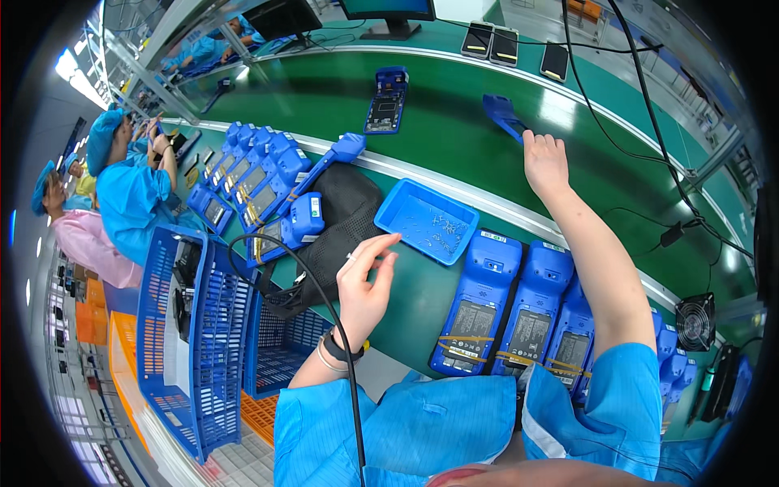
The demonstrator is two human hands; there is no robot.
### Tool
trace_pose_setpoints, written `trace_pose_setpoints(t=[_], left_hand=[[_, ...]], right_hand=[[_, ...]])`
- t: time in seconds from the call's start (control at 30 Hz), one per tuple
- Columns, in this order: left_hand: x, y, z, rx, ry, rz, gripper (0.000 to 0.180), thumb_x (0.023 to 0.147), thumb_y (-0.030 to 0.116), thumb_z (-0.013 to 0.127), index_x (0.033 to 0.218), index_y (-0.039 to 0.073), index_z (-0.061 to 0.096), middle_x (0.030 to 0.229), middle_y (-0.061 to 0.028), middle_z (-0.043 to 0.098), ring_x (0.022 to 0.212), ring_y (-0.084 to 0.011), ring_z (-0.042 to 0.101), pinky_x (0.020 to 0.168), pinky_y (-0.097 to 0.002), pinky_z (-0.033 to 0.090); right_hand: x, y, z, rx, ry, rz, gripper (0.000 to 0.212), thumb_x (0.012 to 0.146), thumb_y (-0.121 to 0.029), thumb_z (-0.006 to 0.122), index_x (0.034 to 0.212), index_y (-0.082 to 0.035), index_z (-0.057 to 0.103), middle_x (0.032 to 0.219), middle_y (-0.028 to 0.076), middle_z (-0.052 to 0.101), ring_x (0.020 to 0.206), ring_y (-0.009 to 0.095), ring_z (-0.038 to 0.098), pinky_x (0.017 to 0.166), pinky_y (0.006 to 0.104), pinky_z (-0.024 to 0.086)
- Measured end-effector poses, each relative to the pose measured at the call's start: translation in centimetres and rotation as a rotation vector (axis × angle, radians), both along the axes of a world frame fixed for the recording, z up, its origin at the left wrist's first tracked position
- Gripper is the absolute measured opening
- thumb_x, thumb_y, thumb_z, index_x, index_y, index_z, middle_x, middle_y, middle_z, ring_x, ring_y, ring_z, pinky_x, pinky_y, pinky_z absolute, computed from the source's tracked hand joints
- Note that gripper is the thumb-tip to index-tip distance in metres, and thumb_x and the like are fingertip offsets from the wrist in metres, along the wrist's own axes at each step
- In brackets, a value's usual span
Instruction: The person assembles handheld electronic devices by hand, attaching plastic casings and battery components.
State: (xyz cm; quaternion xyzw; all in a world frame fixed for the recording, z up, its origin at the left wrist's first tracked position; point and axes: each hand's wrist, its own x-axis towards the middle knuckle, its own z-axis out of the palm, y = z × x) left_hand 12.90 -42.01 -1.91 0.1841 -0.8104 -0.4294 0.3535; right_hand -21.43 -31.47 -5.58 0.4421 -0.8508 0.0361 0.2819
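My right hand [545, 162] reaches far out over the green belt. Its fingers are closed on the near end of a blue plastic part [501, 112], slim and flat with a wider far end. My left hand [365, 284] is raised beside the blue screw tray [391, 221], fingers bent, thumb apart, and no object shows in it. Small metal screws [442, 231] lie scattered in that tray. A blue handheld terminal [385, 105] with bare inner parts lies on the belt, left of the right hand. Below the right forearm, several blue handheld terminals [479, 284] lie side by side, rubber bands around them.
More blue terminals [260, 174] stand in rows to the left, by a black bag [345, 203]. Blue baskets [195, 325] sit at lower left. Black cables [649, 89] hang at right, near a small fan [695, 322]. Co-workers [130, 187] work at far left.
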Motion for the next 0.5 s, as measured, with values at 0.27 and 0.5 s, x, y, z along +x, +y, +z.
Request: trace_pose_setpoints(t=[0.27, 0.5], left_hand=[[2.2, 1.6, -0.7, 0.020, -0.018, -0.055, 0.027, 0.082, -0.008, 0.053, 0.107, -0.001, 0.062, 0.105, -0.0112, 0.062, 0.080, -0.0145, 0.061, 0.066, -0.0239, 0.050], [3.0, 1.8, -0.9, 0.032, -0.032, -0.079, 0.028, 0.082, -0.008, 0.053, 0.106, 0.000, 0.063, 0.104, -0.0118, 0.062, 0.082, -0.0156, 0.062, 0.067, -0.0246, 0.050]], right_hand=[[1.9, 0.0, 0.5, 0.000, -0.545, 0.117, 0.060, 0.071, -0.018, 0.073, 0.124, -0.003, 0.049, 0.122, 0.015, 0.049, 0.120, 0.031, 0.042, 0.099, 0.0417, 0.037], [9.2, 8.6, 8.2, -0.213, -0.743, 0.384, 0.034, 0.075, -0.010, 0.067, 0.106, -0.003, 0.058, 0.120, 0.016, 0.052, 0.112, 0.034, 0.050, 0.095, 0.0384, 0.041]])
